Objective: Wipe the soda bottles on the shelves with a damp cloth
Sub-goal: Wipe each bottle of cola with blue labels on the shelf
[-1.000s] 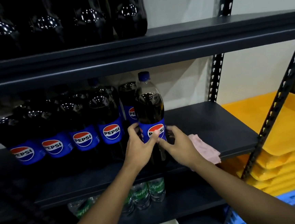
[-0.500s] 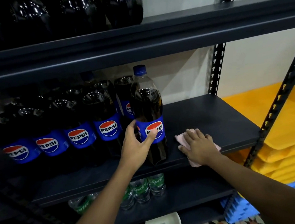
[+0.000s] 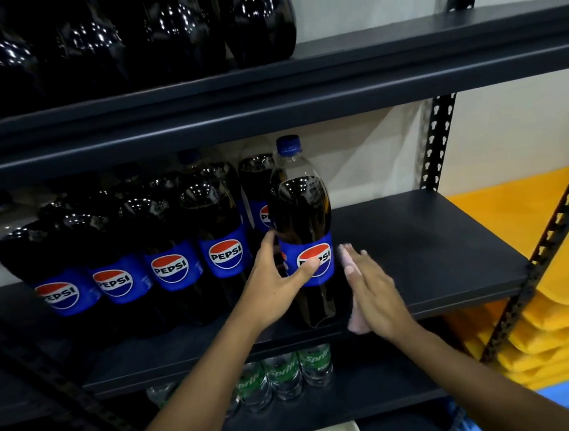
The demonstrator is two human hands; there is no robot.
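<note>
The upright Pepsi bottle (image 3: 302, 213) on the middle shelf (image 3: 433, 243) is clasped at its label by the left hand (image 3: 277, 284). The pink cloth (image 3: 358, 324) is carried under the straight-fingered right hand (image 3: 372, 290); from it the bottle lies just beside at 9 o'clock, axis 12-to-6.

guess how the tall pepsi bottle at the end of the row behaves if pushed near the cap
Probably heavy: the tall clear plastic Pepsi bottle with a blue cap looks nearly full of dark cola. Pushed high, it would likely tip rather than slide, being tall on a narrow base. The left hand round its label should steady it.
</note>
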